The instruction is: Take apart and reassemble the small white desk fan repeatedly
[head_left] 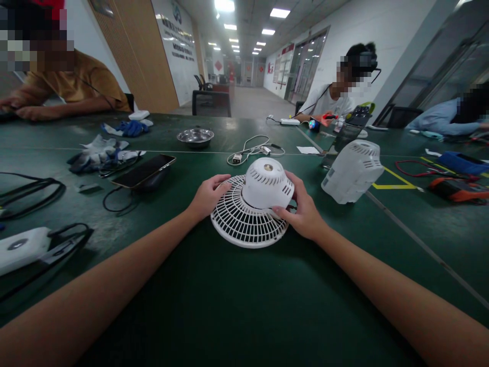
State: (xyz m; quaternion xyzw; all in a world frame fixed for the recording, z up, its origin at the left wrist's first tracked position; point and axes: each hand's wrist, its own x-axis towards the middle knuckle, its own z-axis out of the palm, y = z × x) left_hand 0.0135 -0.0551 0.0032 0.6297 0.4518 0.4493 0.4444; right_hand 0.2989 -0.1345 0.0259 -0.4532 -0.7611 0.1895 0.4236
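Observation:
A white fan head lies face down on the green table (237, 306): a round slatted grille (244, 224) with a domed motor housing (266, 182) on top. My left hand (207, 196) rests on the grille's left rim, fingers curled over its edge. On the other side, my right hand (302, 209) is wrapped round the housing's right side, thumb against its lower edge. A second white fan part (353, 171) lies tilted just to the right, apart from both hands.
A phone (144, 171) on a stand, gloves (100, 153) and black cables lie to the left. A steel bowl (195, 136) and a white cable (254, 150) sit behind the fan. A white box (21, 248) is near left. Three other people sit around the table.

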